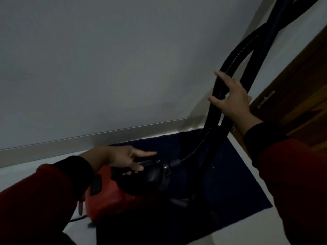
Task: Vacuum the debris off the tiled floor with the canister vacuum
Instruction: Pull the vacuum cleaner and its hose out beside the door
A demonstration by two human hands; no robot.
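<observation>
My left hand (123, 159) sits at about eight o'clock in the view, fingers curled over the black carry handle (146, 160) on top of the red canister vacuum (113, 197), index finger lying straight along it. It is closed on that handle, though how firmly I cannot tell in this dim light. The canister rests partly on a dark blue mat (230, 183) near the skirting, the pale tiled floor (21, 171) showing around it. At three o'clock my right hand (231, 98) wraps loosely around the ribbed black hose (216, 106), thumb and fingers on opposite sides. To do this well I would lift the canister straight up by the handle while keeping the hose slack and off to the side, so it neither kinks nor drags. The wand and floor nozzle run out of frame at one o'clock — unseen. Debris is too faint to make out, beyond a few pale specks on the mat.
</observation>
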